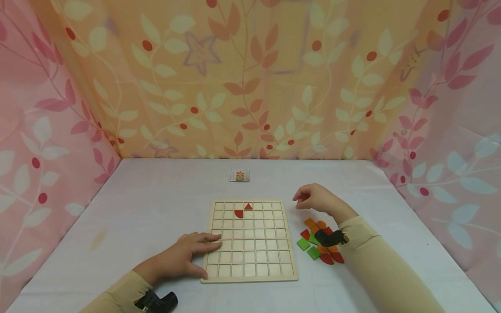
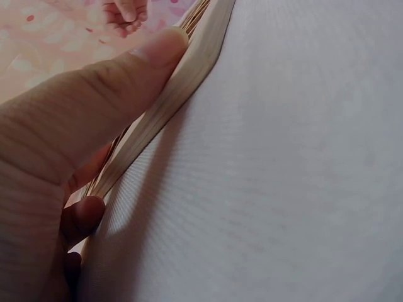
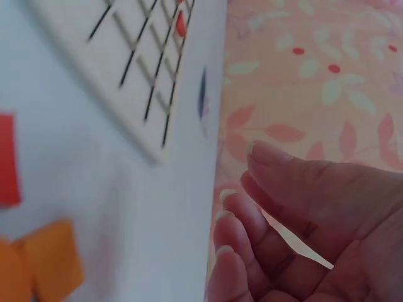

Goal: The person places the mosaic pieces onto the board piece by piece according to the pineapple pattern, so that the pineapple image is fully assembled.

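Wooden grid board (image 1: 250, 245) lies flat on the white-covered table (image 1: 117, 208), in front of the person. Left hand (image 1: 187, 254) at its near left side: grip released, fingers laid over the left edge, thumb on the rim by the near corner; left wrist view has the thumb along the top of the rim. Right hand (image 1: 318, 200) held off to the right of the board's far right corner, grip released, fingers loosely bent, fingertips bare in the right wrist view. Two pieces sit on the board: a red triangle (image 1: 248, 207) in the farthest row and a red quarter-round (image 1: 239, 214) one row nearer, one column left, the two meeting about corner to corner. Loose heap of pieces (image 1: 303, 244) in red, orange and green right of the board, partly hidden by the black wrist device (image 1: 328, 238). Small picture card (image 1: 239, 175) lies beyond the far edge.
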`<state>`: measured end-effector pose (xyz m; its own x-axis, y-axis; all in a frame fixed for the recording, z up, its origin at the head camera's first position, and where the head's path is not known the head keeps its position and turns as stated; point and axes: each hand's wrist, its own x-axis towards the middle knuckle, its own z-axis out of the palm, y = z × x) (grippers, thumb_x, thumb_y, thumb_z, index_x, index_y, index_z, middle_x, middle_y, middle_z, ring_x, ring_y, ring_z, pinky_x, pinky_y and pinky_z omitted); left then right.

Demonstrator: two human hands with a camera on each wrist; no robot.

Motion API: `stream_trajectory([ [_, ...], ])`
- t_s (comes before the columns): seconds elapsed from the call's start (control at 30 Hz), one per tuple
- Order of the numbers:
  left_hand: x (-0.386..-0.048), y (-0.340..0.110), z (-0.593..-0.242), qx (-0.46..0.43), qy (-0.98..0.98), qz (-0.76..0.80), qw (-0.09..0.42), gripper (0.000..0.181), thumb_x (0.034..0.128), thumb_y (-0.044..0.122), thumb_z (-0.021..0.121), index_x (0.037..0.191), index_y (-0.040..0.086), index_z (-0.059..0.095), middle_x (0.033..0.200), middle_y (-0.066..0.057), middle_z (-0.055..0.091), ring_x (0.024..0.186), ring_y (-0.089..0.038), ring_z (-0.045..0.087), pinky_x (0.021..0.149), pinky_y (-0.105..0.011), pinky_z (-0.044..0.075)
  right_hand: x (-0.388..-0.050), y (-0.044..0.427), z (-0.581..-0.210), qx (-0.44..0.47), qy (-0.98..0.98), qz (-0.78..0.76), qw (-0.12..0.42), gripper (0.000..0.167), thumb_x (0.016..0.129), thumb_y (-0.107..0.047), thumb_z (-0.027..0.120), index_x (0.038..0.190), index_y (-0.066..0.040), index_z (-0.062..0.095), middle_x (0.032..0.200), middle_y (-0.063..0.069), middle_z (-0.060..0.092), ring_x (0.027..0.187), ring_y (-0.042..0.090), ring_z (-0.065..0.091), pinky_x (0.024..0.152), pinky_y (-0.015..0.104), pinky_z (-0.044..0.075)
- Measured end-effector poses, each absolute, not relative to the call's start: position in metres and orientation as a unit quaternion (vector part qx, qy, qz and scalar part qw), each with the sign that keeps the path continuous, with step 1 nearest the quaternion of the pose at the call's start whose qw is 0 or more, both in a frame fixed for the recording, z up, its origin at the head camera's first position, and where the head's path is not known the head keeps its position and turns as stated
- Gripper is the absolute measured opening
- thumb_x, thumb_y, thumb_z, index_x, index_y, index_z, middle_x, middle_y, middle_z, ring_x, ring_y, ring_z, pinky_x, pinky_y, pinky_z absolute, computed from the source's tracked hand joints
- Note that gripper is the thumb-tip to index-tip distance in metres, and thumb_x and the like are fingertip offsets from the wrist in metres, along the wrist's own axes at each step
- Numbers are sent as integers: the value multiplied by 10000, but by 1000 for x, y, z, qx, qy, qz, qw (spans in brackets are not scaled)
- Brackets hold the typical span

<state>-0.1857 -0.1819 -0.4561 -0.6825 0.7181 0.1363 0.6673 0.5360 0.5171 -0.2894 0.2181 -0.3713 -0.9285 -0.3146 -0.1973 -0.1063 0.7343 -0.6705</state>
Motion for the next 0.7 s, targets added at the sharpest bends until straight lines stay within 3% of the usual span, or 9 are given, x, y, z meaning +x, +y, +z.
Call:
stream_trajectory([
  [0.27,-187,-182,-456,400,874,274,37,766,678,575,655,1334,214,493,1388,17,427,1184,-193,423,852,-418,270,-282,246,-397,-59,927,-320,184,110,771,-84,698,878,-79,672,693,43,550,668,193,498,605,301,417],
  [0.7,-188,-183,-462,383,879,278,51,775,657,594,664,1338,273,480,1401,80,403,1220,-174,394,887,-442,265,-274,250,-416,-52,938,-288,186,181,707,-85,761,806,-99,610,744,45,545,678,183,507,615,285,440],
])
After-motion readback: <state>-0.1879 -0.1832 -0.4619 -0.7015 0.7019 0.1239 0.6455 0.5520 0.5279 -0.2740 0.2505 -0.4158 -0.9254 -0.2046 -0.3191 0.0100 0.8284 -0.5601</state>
